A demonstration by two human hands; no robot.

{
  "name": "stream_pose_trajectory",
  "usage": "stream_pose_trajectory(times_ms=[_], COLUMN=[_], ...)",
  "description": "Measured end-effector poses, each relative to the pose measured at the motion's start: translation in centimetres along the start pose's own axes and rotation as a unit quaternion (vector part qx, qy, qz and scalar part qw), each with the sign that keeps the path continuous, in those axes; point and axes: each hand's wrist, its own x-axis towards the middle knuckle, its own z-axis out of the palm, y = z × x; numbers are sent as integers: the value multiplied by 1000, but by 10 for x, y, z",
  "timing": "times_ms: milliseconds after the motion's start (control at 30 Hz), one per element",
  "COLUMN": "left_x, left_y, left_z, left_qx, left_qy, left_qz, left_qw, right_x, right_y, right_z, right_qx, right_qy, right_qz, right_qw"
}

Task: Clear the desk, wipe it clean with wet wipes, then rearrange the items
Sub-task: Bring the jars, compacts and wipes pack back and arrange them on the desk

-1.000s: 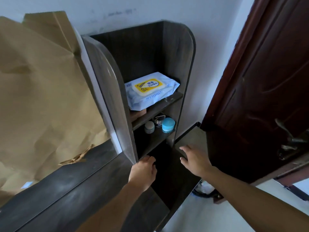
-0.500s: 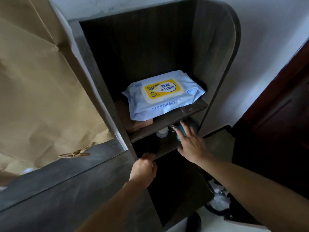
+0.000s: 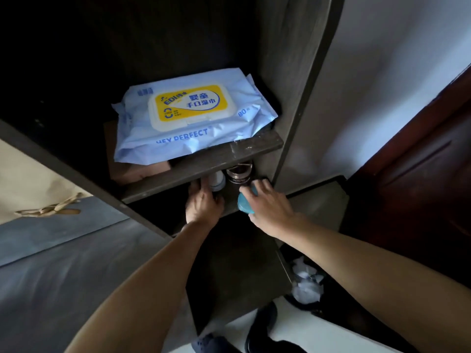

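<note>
A pale blue pack of wet wipes with a yellow lid lies on the upper shelf of a dark shelf unit, on top of a brown box. On the shelf below stand a small white jar and a dark glass jar. My left hand reaches under the upper shelf and touches the white jar; whether its fingers close round it is hidden. My right hand grips a round blue jar at the lower shelf's front edge.
The dark desk top runs off to the lower left, with crumpled brown paper against the wall. A bin with white tissues sits on the floor to the right, beside a dark red door. Shoes show below.
The camera has come closer to the shelves. My left hand moved up from the desk edge to the white jar. My right hand took hold of the blue jar and drew it forward.
</note>
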Motion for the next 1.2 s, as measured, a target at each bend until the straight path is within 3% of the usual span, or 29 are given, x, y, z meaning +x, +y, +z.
stream_pose_trajectory(times_ms=[300, 567, 700, 900, 1200], left_x=[13, -65, -126, -222, -348], left_y=[15, -6, -52, -147, -278], left_z=[24, -6, -40, -112, -201], left_qx=[-35, -77, -69, -49, -11], left_qy=[54, 58, 75, 100, 173], left_qz=[-13, 32, 38, -82, -177], left_qw=[998, 995, 994, 990, 969], right_x=[-73, -81, -83, -93, -110], right_y=[37, 16, -34, -149, -312], right_z=[42, 36, 32, 32, 36], right_qx=[94, 77, 77, 116, 133], right_qy=[-31, -3, 18, 2, -21], right_qz=[-4, 7, -34, -112, -209], right_qw=[995, 997, 996, 987, 969])
